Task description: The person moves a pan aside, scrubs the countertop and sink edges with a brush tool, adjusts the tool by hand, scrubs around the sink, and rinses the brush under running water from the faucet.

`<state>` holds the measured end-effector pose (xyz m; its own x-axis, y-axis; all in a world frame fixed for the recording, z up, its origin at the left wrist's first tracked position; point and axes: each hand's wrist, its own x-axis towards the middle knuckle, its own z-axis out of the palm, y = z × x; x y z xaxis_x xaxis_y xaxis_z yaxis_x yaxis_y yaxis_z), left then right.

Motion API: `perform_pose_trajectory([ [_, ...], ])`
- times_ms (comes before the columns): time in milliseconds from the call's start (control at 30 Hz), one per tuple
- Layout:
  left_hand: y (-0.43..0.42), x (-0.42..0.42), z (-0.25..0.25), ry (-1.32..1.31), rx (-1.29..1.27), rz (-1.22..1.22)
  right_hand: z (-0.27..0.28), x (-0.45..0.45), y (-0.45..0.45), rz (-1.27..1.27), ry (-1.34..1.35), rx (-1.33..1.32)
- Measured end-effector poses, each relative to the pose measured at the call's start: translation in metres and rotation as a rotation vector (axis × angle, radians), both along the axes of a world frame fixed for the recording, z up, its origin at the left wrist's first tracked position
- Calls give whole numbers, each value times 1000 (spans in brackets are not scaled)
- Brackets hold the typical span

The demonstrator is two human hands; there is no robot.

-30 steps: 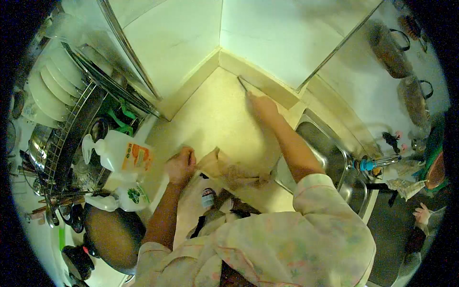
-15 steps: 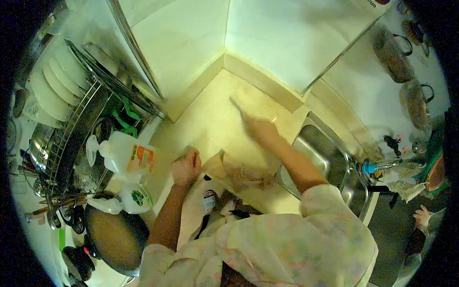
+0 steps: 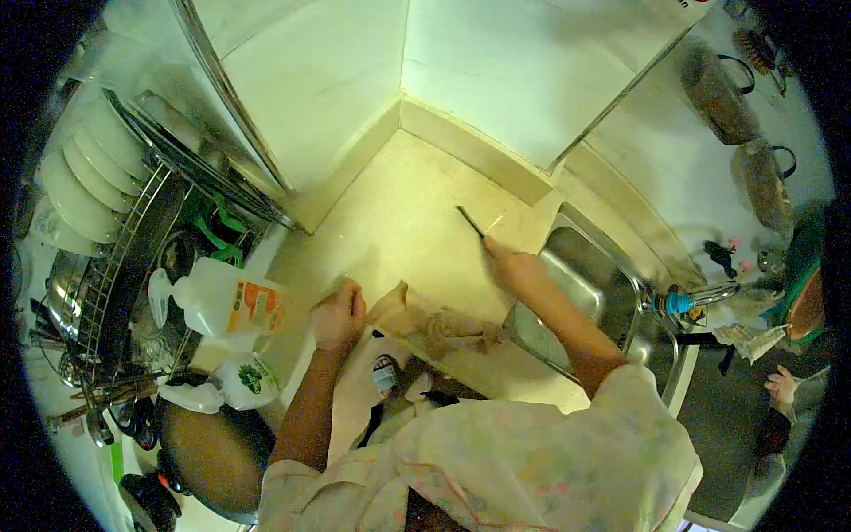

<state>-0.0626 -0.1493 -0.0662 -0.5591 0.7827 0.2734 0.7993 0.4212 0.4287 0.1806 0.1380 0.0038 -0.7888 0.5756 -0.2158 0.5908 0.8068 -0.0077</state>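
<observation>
My right hand (image 3: 521, 273) grips a thin stick (image 3: 471, 221). My left hand (image 3: 339, 317) is curled shut; I can't see inside. Bumping the crumpled cloth (image 3: 448, 332) could tip it off the table (image 3: 390, 195).

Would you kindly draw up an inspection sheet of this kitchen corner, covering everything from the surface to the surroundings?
Surface: pale counter, with a few faint marks.
Job's things: thin dark tool; its exact kind is unclear. Crumpled brownish item near the counter's near edge, too blurred to name.
Clutter: plates in a rack, two spray bottles and a pan, all at left.
Hands: right hand grips the tool; left hand is curled.
Cables: nothing seen.
Surroundings: sink and tap at right; another person's hand at far right.
</observation>
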Motion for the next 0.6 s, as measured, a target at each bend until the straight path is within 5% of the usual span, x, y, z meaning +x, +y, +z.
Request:
perform_pose_trajectory([
  [100,2,3,20,18,35,-19,42,-10,5,-180,-143,-22],
  [167,2,2,16,-19,34,-12,26,-34,45,-77,110,43],
  [333,-2,3,23,-25,39,-11,24,-45,65,-42,163,145],
  [467,2,1,18,-24,24,0,18,34,71,-232,-117,104],
  [600,5,3,25,48,60,-22,-6,-6,91,-73,40,187],
])
